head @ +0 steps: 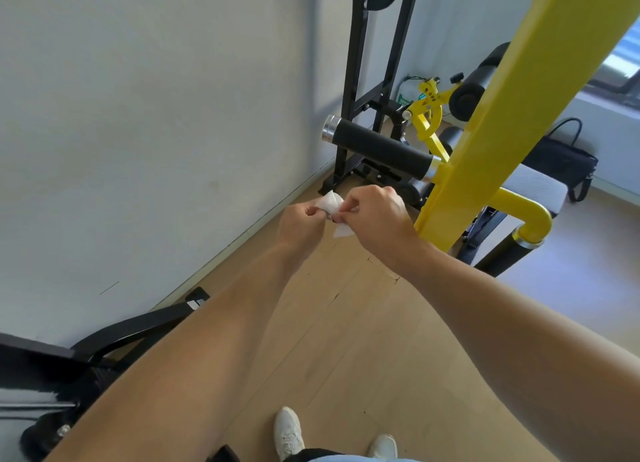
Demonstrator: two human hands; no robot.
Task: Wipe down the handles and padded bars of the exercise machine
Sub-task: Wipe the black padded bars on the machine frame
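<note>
My left hand (300, 222) and my right hand (375, 216) pinch a small white wipe (330, 202) between them, held in the air above the floor. Just beyond the hands, a black padded handle (377, 146) with a chrome end cap sticks out to the left from the yellow upright (498, 108) of the exercise machine. A second black grip (506, 254) hangs off a yellow elbow tube at the right. Black padded rollers (467, 96) sit further back.
A white wall (156, 115) runs along the left. A black machine frame (360, 81) stands in the corner. A grey bench seat (535, 184) and a black handbag (568, 160) are at right. Black equipment legs (131, 330) lie low left. My white shoes (289, 430) stand on the wood floor.
</note>
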